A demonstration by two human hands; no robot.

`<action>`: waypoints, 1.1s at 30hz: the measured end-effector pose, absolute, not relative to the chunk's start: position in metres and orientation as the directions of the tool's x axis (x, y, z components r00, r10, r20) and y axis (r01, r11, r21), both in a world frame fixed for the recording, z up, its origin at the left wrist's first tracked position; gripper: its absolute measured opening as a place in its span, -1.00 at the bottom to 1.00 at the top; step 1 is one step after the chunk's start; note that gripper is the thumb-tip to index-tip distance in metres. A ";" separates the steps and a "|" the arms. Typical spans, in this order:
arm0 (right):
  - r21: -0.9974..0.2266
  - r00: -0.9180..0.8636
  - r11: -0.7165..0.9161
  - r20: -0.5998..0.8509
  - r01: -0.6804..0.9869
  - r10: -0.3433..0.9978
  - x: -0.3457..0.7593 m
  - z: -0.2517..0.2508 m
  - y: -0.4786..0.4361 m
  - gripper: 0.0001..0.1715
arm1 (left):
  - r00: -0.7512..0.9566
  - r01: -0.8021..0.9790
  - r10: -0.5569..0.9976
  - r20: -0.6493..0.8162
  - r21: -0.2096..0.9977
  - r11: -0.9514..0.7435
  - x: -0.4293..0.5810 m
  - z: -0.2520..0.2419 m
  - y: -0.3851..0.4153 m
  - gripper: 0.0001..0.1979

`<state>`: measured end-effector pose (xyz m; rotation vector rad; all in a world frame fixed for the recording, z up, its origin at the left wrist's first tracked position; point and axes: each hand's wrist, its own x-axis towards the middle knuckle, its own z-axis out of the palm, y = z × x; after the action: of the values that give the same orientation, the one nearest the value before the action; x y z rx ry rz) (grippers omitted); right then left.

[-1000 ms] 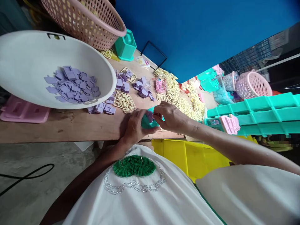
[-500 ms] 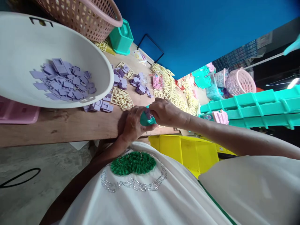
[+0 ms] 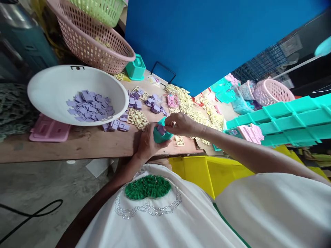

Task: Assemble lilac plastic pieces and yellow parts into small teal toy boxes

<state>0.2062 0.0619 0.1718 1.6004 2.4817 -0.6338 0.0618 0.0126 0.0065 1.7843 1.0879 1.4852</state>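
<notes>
While the left hand [image 3: 148, 144] wraps round the teal box [image 3: 160, 137], thumb along its near side, the right hand [image 3: 181, 124] bends over the mouth with its fingers curled nearly closed. A purple part [image 3: 161, 129] shows in that mouth, right by the right fingertips; whether they pinch it or only press on it, I cannot tell, because the hand covers the contact. The box is near the front edge of the table [image 3: 100, 144], and whether its base touches the wood is hidden.

The likeliest trouble is a crooked fit: with the part set askew, a hard push could wedge it against the wall. Pressure off centre could also twist the box, since only the left hand steadies it. If either slips, the edge is close, so a piece could drop to the floor [image 3: 74, 182] or into the yellow bin [image 3: 190, 170]. Cream frames [image 3: 179, 140] lie just beside the box, under the right wrist, and their thin bars could snag there.
</notes>
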 end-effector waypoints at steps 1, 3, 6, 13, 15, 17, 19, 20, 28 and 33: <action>-0.281 -0.445 0.365 -0.316 0.887 0.838 0.208 0.170 0.063 -0.80 | 0.054 0.245 0.854 0.518 0.822 -0.514 0.062 0.006 0.012 -0.31; -0.265 -0.466 0.395 -0.317 0.880 0.826 0.210 0.168 0.064 -0.79 | 0.056 0.271 0.840 0.539 0.802 -0.532 0.062 0.006 0.012 -0.32; -0.180 -0.507 0.474 -0.326 0.862 0.798 0.207 0.170 0.066 -0.79 | 0.053 0.282 0.836 0.546 0.795 -0.537 0.063 0.006 0.013 -0.33; -0.008 -0.479 0.551 -0.504 0.835 0.719 0.181 0.190 0.068 -0.74 | 0.024 0.247 0.799 0.601 0.770 -0.588 0.063 0.005 0.013 -0.35; 0.033 -0.444 0.547 -0.544 0.837 0.712 0.174 0.192 0.069 -0.72 | 0.029 0.252 0.806 0.591 0.776 -0.578 0.063 0.005 0.014 -0.37; 0.062 -0.420 0.544 -0.564 0.837 0.711 0.169 0.192 0.069 -0.71 | 0.029 0.256 0.816 0.578 0.784 -0.565 0.063 0.004 0.014 -0.38; 0.079 -0.407 0.539 -0.565 0.839 0.717 0.165 0.191 0.069 -0.70 | 0.025 0.251 0.814 0.580 0.784 -0.567 0.064 0.004 0.015 -0.41; 0.081 -0.404 0.533 -0.561 0.842 0.723 0.164 0.192 0.070 -0.70 | 0.021 0.247 0.809 0.588 0.781 -0.574 0.064 0.003 0.016 -0.42; -0.043 -0.385 0.432 -0.539 0.901 0.749 0.180 0.197 0.069 -0.75 | 0.042 0.290 0.814 0.579 0.773 -0.565 0.062 0.002 0.018 -0.39; -0.133 -0.473 0.455 -0.314 0.880 0.823 0.191 0.178 0.062 -0.80 | 0.060 0.266 0.837 0.544 0.799 -0.539 0.061 0.003 0.017 -0.41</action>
<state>0.1912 0.0624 0.1776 1.4845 2.4994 -0.4114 0.0610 0.0168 0.0026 1.8462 1.0974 1.4999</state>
